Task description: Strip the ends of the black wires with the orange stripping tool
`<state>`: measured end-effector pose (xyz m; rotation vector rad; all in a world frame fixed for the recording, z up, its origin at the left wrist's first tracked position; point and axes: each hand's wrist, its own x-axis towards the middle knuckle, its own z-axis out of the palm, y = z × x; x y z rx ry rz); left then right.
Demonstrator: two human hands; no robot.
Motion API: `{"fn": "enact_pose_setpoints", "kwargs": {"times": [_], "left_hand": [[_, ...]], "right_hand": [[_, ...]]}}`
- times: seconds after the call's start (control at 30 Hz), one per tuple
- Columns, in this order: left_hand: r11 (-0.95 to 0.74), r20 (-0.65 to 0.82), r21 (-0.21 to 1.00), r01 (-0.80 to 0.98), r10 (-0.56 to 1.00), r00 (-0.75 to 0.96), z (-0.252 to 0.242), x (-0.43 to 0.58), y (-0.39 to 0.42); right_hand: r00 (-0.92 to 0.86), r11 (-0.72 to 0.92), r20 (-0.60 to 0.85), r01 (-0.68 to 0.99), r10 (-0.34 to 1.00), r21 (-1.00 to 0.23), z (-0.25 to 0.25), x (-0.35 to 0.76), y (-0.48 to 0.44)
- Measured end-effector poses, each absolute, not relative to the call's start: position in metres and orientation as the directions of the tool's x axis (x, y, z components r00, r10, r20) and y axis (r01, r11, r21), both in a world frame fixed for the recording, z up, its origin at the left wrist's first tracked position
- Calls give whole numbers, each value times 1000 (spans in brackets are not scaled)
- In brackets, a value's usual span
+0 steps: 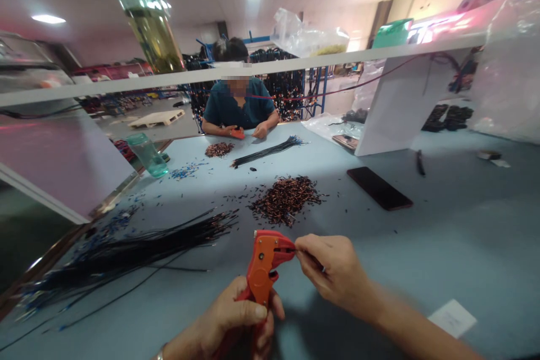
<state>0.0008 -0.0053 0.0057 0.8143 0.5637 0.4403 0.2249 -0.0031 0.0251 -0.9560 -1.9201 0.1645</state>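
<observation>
My left hand (236,320) is closed round the handles of an orange wire stripper (264,264), held upright near the table's front edge. My right hand (333,270) pinches a thin black wire (312,261) and holds its end at the stripper's jaws. A bundle of long black wires (139,247) lies on the blue table (442,247) to the left. A pile of stripped brown and black wire bits (284,199) sits just beyond the tool.
A black phone (379,187) lies to the right. A white slip (453,318) is near the front right. A green bottle (147,154) stands at the left. Across the table a person in a teal shirt (236,107) works with another orange tool, wire bundle (270,151) and pile.
</observation>
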Motion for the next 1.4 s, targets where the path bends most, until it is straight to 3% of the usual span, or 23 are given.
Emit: {"fn": "enact_pose_setpoints", "kwargs": {"times": [1.1, 1.4], "left_hand": [[579, -306, 804, -137, 599, 740, 7, 2, -9], [521, -189, 774, -360, 732, 655, 24, -10, 7]], "right_hand": [[-248, 691, 714, 579, 654, -433, 23, 220, -7], [-157, 602, 716, 676, 680, -424, 21, 230, 4]]}}
